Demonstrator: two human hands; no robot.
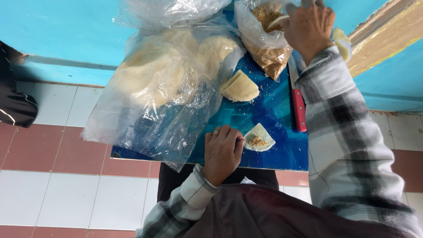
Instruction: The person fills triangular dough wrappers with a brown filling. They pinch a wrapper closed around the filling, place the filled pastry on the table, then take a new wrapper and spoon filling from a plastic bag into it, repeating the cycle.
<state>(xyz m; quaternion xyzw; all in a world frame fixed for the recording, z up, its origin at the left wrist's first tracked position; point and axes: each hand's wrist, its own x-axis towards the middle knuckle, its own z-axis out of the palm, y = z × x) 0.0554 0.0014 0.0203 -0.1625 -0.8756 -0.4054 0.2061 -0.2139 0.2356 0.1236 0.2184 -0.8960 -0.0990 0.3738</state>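
A small wrapper [260, 137] spotted with filling is being pinned flat on the blue tabletop [264, 114] by the left hand [222, 152], fingers curled, while the right hand [308, 26] is gripping a spoon [277, 20] in the filling bag [266, 42].

We wear a plaid flannel shirt in white, grey and black, its long sleeves buttoned at the cuffs. A ring [216, 132] sits on one finger of our left hand [222, 152]. A dark maroon apron [264, 216] covers our lap.

Blue board [273, 112], red-handled knife [299, 108], plaid sleeve [343, 132]
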